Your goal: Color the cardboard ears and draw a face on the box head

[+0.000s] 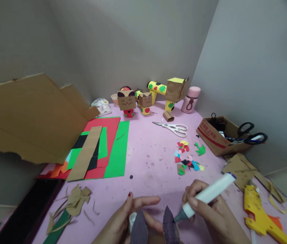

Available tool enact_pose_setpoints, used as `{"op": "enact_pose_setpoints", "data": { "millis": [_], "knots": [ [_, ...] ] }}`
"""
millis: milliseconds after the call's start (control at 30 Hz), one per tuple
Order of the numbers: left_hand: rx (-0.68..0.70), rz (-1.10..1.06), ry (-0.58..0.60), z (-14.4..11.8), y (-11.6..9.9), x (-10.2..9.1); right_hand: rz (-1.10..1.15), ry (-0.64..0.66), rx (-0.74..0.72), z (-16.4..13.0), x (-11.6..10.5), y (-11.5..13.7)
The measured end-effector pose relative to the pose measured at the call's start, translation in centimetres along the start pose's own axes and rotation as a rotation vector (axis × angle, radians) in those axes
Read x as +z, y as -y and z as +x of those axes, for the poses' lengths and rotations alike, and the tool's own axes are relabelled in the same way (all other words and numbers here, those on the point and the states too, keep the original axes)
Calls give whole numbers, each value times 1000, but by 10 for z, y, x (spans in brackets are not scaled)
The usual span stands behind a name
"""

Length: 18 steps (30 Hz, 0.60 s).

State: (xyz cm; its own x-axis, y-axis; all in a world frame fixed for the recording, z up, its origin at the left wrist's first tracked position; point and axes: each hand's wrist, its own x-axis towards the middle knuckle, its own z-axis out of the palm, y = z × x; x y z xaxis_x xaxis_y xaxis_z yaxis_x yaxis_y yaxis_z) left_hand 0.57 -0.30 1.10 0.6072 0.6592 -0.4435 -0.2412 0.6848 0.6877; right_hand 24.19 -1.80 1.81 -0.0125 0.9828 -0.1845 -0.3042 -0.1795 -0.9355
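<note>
My right hand (213, 213) grips a white marker (211, 193) with a purple end, and its dark tip touches the edge of a pointed, dark purple ear (169, 225). A second purple ear (139, 230) stands to the left of it. Both ears rise from a brown cardboard piece at the bottom edge, mostly cut off by the frame. My left hand (121, 218) steadies that cardboard piece, its index finger stretched out behind the ears. A white cylinder (132, 218), which looks like the marker's cap, shows between the left thumb and the ear.
Coloured sheets (118, 152) and cardboard lie left. Cardboard animal figures (127, 101) stand at the back with a pink bottle (191, 98). White scissors (171, 127), paper hearts (184, 147), a supply box (217, 135) and a yellow glue gun (256, 206) are ahead and right. Scraps (76, 201) lie front left.
</note>
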Motion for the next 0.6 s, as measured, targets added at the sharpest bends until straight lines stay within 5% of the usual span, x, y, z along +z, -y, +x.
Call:
{"op": "enact_pose_setpoints", "data": {
  "millis": [133,300,600],
  "knots": [
    [-34,-127,-7,1,1,0,5,28,-64,1,-5,1],
    [-18,-91,-15,1,-1,3,75,101,72,-1,-1,2],
    [-19,-112,-43,0,3,3,37,66,24,0,-2,1]
  ]
}}
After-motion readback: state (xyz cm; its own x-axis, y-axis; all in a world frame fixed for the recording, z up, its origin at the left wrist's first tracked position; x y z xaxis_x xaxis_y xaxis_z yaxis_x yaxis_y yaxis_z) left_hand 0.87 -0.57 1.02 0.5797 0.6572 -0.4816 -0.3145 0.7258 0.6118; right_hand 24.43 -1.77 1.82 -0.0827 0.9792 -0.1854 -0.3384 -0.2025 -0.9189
